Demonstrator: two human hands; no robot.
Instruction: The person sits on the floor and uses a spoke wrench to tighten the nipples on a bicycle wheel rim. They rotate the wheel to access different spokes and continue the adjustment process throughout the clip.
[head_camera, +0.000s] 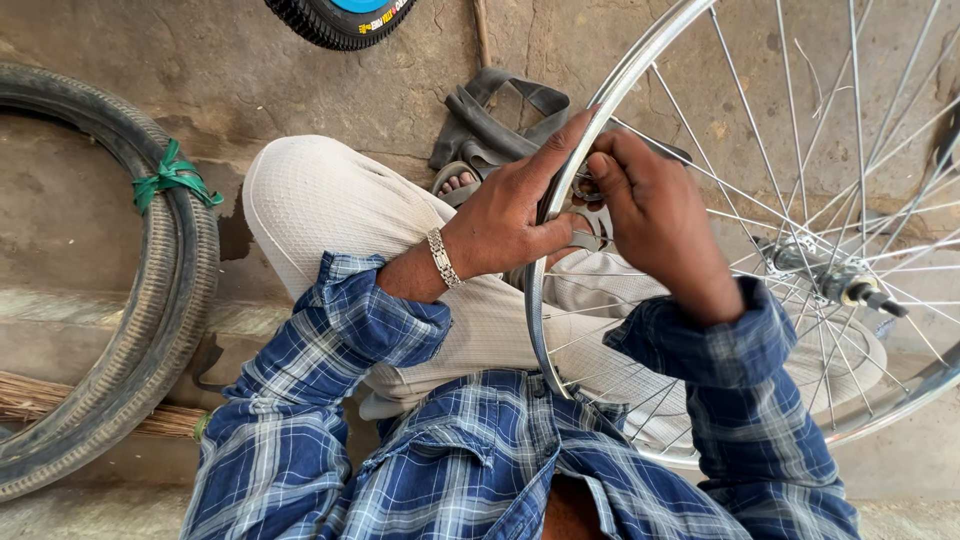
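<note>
A bare silver bicycle wheel (640, 60) with thin spokes and a hub (835, 282) rests across my lap. My left hand (515, 210) grips its rim from the outside, fingers along the edge. Inside the rim, my right hand (650, 215) pinches something small where a spoke meets the rim; the pinched part is hidden by my fingers. A metal watch band sits on my left wrist.
A worn black tyre (165, 330) tied with a green strip lies at my left. A folded black inner tube (490, 125) sits on the concrete beyond my knee, another tyre (340, 20) at the top edge. A broom (60, 400) lies low left.
</note>
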